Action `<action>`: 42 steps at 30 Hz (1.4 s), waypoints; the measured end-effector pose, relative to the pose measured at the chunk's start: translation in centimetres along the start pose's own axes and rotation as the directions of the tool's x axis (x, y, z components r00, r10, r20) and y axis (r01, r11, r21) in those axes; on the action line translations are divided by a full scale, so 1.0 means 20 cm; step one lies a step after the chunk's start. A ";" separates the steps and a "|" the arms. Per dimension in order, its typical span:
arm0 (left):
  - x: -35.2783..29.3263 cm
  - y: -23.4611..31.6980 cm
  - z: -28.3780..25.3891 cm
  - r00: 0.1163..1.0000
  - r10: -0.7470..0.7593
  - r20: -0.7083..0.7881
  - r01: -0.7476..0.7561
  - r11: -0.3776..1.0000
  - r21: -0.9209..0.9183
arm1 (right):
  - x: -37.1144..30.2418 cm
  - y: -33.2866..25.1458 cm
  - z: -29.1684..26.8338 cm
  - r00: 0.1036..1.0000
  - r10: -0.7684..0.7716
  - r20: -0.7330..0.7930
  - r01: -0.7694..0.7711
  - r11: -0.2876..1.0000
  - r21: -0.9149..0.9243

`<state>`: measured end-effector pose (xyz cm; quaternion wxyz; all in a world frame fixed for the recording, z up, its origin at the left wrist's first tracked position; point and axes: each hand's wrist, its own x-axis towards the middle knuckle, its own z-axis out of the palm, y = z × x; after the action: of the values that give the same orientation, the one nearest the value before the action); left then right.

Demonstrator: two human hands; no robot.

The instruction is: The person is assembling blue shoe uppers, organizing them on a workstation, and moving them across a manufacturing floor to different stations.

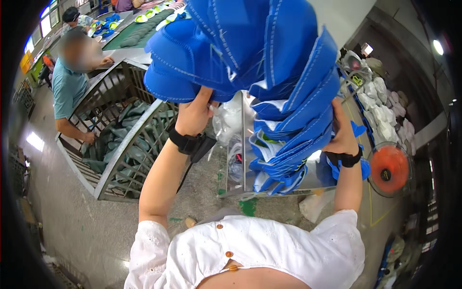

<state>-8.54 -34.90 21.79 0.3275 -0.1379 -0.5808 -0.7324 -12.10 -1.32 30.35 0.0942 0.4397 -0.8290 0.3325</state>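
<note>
The left hand (195, 115) has its fingers closed on the underside of a thick stack of blue fabric pieces (255, 58) — the fingertips are buried in the cloth, so only the back of the hand and the thumb side show. The right hand (342, 137) grips the same stack from the other side, its fingers curled into the lower layers near the right of centre. Both wrists wear black bands, and the left one carries a small black device with a cord hanging down.

The stack fills the upper middle of the frame, raised in front of the camera; its layers fan out, with white stitching along the edges. Below it, at centre, stands a shiny metal bench (240, 144) with clear plastic bags (228, 120) piled against it.

To the left sits a metal cage bin (120, 159) holding dark green pieces. A person in a teal shirt (67, 86) stands at its far side, upper left of the frame, one hand on the rail. At lower right an orange fan (390, 168) stands on the floor — above it, white pieces (382, 111) lie in a heap.
</note>
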 end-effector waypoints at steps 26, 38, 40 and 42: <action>1.58 -1.47 -0.56 0.830 -0.531 0.171 0.551 0.728 -0.408 | 1.64 0.85 0.54 0.997 0.029 0.076 -0.011 0.975 -0.223; 2.91 -2.19 -0.97 0.797 -0.603 -0.016 0.546 0.732 -0.407 | 2.93 1.74 0.92 1.000 -0.007 0.002 0.007 0.961 -0.278; 3.08 -2.37 -1.07 0.821 -0.568 -0.050 0.505 0.765 -0.398 | 3.12 1.88 1.00 1.000 -0.019 0.005 0.019 0.953 -0.303; 3.23 -2.61 -1.21 0.814 -0.577 -0.066 0.524 0.778 -0.346 | 3.26 2.02 1.09 1.000 -0.007 0.005 0.009 0.949 -0.315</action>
<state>-85.83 -72.47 12.80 0.1200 0.0508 -0.4425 -0.8872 -79.87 -42.77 23.99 0.1631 0.4229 -0.8698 0.1948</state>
